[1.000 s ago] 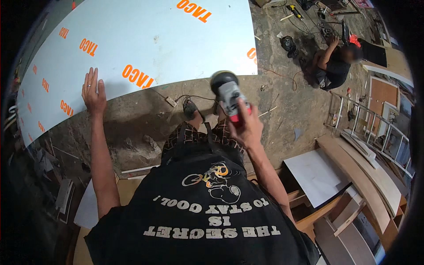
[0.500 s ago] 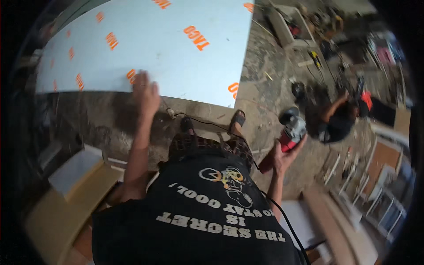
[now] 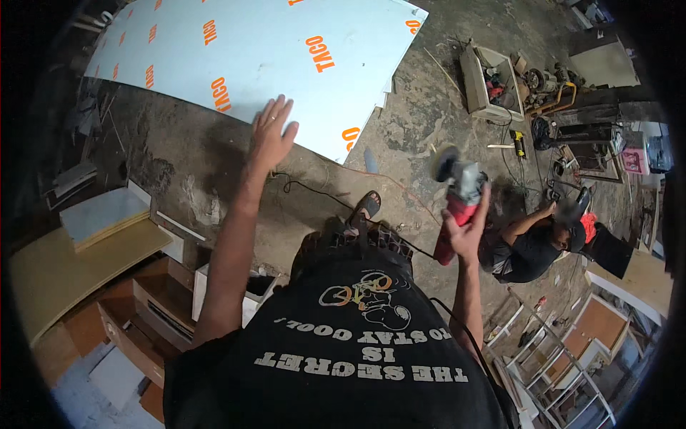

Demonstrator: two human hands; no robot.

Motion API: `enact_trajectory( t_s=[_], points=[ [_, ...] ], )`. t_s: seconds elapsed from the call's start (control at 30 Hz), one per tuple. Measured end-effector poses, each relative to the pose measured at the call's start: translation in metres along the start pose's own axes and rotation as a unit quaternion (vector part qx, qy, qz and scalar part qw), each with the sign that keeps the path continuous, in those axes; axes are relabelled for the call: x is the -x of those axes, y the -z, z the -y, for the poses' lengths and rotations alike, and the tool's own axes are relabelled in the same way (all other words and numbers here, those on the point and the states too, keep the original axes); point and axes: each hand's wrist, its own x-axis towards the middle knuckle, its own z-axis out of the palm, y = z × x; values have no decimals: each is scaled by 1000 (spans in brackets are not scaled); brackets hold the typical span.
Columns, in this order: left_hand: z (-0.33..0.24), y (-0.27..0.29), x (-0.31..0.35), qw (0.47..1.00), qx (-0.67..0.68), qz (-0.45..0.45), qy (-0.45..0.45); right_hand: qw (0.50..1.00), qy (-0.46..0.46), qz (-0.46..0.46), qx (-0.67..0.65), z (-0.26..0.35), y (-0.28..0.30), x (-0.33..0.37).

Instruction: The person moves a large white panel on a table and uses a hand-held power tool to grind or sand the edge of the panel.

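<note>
My left hand (image 3: 271, 131) is stretched forward with fingers spread, over the near edge of a large white panel (image 3: 250, 57) with orange print that lies on the concrete floor. It holds nothing. My right hand (image 3: 464, 227) is raised to my right and grips a red and grey angle grinder (image 3: 457, 193), disc end pointing up and away. Its black cable (image 3: 321, 194) trails across the floor in front of my sandalled foot (image 3: 366, 207).
Another person (image 3: 536, 247) in dark clothes crouches on the floor to my right. An open box with tools (image 3: 493, 82) stands beyond. Wooden boards and cabinet parts (image 3: 107, 243) are stacked at my left, framed panels (image 3: 572, 350) at lower right.
The view has swung left, so the panel sits further left. My left hand stayed near the panel's edge while my right hand carried the grinder out to the right.
</note>
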Motion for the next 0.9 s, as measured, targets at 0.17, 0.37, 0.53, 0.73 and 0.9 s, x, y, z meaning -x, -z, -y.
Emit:
enact_trajectory(
  t_s=[0.17,0.37,0.53,0.73,0.9],
  points=[
    [33,0,-10,997,-38,-4,64,957,108,218,157,5,-32,-9],
    [36,-2,-14,994,-40,30,102,911,166,323,194,2,-57,-30],
    [34,-12,-21,993,-41,-32,106,871,217,393,197,-12,-61,-69],
    [26,-15,-17,991,-31,-43,125,824,251,474,181,-14,-68,-100],
    [22,-15,-21,990,-26,-47,130,831,302,451,121,-10,-76,-117]
  ],
)
